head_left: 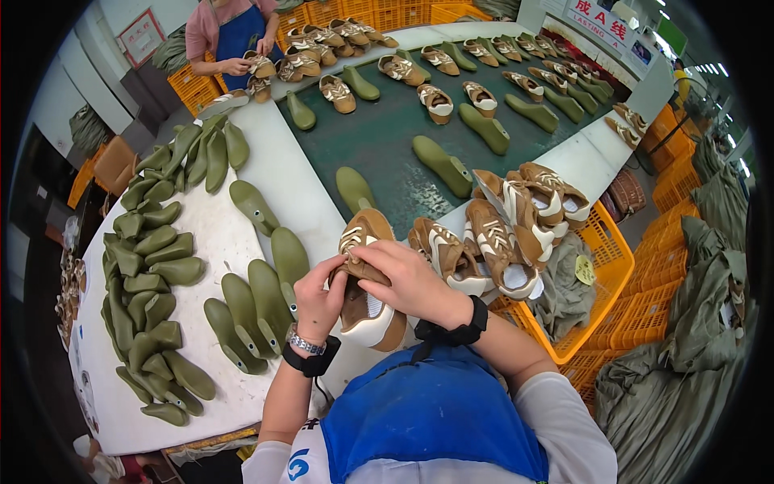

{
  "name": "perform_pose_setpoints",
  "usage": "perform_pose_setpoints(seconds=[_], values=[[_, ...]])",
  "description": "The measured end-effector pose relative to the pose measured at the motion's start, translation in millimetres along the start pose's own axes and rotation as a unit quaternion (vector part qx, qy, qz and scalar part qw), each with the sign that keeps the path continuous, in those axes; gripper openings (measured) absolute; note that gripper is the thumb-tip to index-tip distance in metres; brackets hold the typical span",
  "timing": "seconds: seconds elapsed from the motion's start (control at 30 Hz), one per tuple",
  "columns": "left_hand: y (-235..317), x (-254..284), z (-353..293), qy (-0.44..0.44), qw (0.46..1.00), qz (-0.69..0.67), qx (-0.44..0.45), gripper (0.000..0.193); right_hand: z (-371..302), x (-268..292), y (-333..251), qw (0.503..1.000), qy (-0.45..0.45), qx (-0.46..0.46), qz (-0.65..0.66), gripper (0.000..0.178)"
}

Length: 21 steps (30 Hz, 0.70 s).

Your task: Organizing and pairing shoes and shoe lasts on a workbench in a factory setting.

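Observation:
A brown sneaker (368, 224) with cream laces and white trim rests in front of me, toe pointing away and white heel toward my apron. My left hand (317, 297) pinches the left side of its opening near the tongue. From the right, my right hand (409, 279) grips the other side of the opening, fingers closed by the laces. Both hands partly cover the collar, and a pale insole shows inside the shoe. Beyond the toe lies a green shoe last (355, 189). Just right of my hands stand several matching sneakers (493, 238).
Piled green lasts (153, 298) cover much of the white table (234, 395) at left. A green conveyor belt (355, 137) carries sneakers and lasts. An orange crate (617, 274) holding grey-green cloth sits at right. Across the table, a person in a blue apron (230, 40) handles a shoe.

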<state>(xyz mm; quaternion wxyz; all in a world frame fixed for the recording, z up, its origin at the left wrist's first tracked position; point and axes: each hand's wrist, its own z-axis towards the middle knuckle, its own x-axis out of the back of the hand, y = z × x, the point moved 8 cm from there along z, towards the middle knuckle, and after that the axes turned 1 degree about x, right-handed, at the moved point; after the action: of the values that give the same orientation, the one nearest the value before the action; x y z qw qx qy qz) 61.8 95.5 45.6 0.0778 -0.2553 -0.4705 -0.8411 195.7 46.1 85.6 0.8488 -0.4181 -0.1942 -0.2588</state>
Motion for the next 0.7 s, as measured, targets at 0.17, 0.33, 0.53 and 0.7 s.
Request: perform_pose_setpoints(seconds=[0.17,0.33,0.53,0.7], values=[[-1.6,-3.9,12.2,0.009,0.994,0.094,-0.05,0.021,-3.3,-11.0,-40.5,0.982,-0.131,0.097,-0.1,0.027],[-7.8,-12.5,36.5,-0.006,0.989,0.131,-0.067,0.033,10.6,-39.7,25.6,0.934,-0.295,0.05,-0.195,0.026],[-65.5,1.5,10.3,-0.09,0.966,0.242,0.009,0.051,94.8,-21.3,182.2,0.893,-0.35,-0.154,-0.238,0.027],[-126.4,30.5,-55.3,-0.11,0.943,0.278,0.148,0.056,121.1,-39.1,301.1,0.874,-0.334,-0.236,-0.262,0.032]])
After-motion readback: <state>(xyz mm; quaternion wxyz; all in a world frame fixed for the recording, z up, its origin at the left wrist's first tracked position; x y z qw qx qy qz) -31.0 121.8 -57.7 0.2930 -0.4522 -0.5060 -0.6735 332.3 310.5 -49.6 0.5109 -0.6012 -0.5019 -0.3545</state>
